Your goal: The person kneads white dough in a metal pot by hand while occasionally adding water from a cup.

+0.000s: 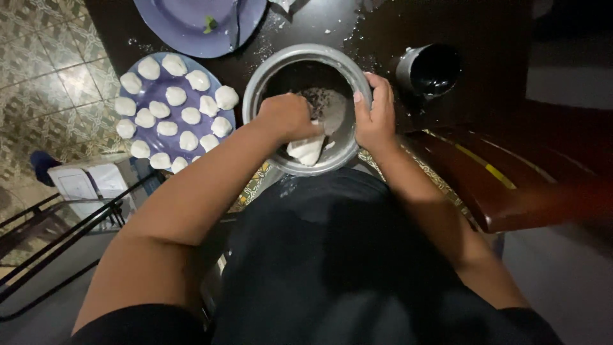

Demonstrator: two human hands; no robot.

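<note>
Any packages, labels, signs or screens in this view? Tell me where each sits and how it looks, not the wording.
White carton-like box: on the floor at lower left, beside the table below the plate of dough pieces; boxy, white with grey panels, too blurred to confirm as packaging.
No labels, signs or screens show.

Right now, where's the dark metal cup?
In the head view the dark metal cup stands upper right on the dark table, just right of the metal bowl and beyond the right hand gripping the bowl's rim.

It was a home kitchen: a dark wooden worktop point(491, 25) dusted with flour, a purple plate point(214, 137) of dough pieces point(175, 96), and a patterned tile floor point(45, 70).
</note>
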